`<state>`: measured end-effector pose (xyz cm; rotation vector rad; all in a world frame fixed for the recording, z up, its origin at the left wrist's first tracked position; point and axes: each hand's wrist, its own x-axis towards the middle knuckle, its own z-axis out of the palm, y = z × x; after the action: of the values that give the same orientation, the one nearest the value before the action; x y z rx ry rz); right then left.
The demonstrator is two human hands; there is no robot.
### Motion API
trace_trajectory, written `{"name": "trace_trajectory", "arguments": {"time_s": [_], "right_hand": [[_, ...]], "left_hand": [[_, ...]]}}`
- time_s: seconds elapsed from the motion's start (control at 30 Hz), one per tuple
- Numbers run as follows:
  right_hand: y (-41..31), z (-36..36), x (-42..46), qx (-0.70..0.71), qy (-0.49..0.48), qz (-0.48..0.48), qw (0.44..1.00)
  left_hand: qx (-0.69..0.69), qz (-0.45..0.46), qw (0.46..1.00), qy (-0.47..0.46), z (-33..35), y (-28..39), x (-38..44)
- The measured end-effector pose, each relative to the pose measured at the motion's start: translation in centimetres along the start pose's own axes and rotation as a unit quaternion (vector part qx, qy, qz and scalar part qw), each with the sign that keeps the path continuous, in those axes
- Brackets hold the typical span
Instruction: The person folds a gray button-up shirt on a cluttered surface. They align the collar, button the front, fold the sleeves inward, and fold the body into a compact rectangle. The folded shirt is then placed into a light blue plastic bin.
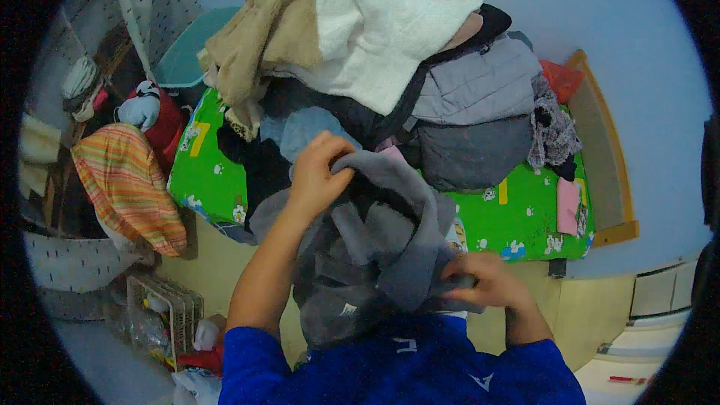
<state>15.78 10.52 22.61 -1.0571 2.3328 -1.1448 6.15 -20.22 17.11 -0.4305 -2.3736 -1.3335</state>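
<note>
A dark grey fleece garment (360,259) hangs bunched in front of my body, over the near edge of a bed. My left hand (323,174) pinches its upper edge between thumb and fingers. Lower down on the other side, my right hand (486,281) grips the garment's edge and looks blurred. A small pale emblem shows on the grey cloth near my waist. Just beyond my left hand lies a light blue cloth (315,129), with a black cloth (256,169) to its left.
Piled clothes include a white and tan fleece (382,28) and a folded grey quilted garment (478,84). They rest on a green patterned mattress (506,225) with a wooden end board (604,152). An orange striped cushion (129,185) and a plastic rack (163,315) stand left.
</note>
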Motion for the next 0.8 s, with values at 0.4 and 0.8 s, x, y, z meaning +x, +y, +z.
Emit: {"name": "trace_trajectory", "arguments": {"time_s": [0.4,0.8], "right_hand": [[-1.4,-4.8,6.3,-0.431,-0.144,-0.141,0.880],[-2.2,-5.7,4.9,-0.410,-0.149,-0.178,0.882]], "left_hand": [[0.012,0.027,0.986,-0.164,1.0,1.9,0.4],[0.091,0.096,0.989,-0.072,5.9,2.0,1.0]]}}
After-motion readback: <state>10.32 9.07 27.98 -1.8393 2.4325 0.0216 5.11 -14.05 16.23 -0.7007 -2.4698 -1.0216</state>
